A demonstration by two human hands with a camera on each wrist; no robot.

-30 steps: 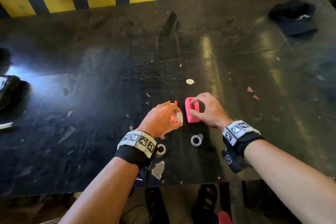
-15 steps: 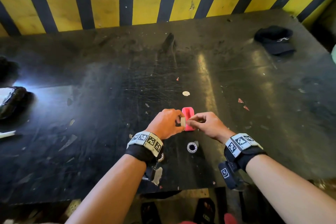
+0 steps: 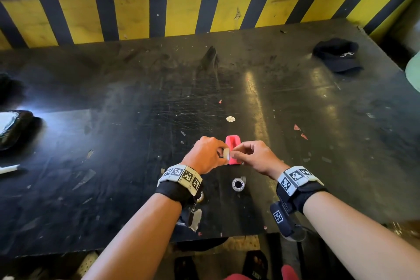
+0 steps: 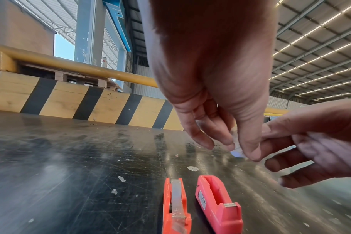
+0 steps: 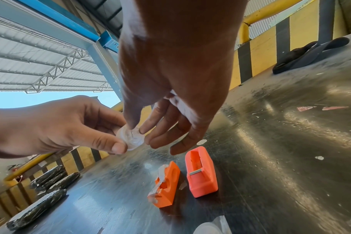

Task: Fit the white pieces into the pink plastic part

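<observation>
roll: small clear tape roll held above the table, just near of the empty dispenser
left hand: thumb and fingers pinch the roll's rim
right hand: fingertips pick at the roll's right face
dispenser axis: slot runs near–far, below and just beyond both hands, equally close to each

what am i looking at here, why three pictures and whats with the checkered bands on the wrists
No machine here: a person works with two bare hands. The checkered bands carry small cameras. One picture comes from a camera on the head, looking down at the black table; the other two look along each wrist at the fingers. The left hand pinches a small roll of clear tape, and the right hand picks at it with its fingertips. Below them on the table lie an empty pink-red tape dispenser and a smaller orange dispenser. Nearer the person stands a small metal ring; a dark cap lies at the far right.
</observation>
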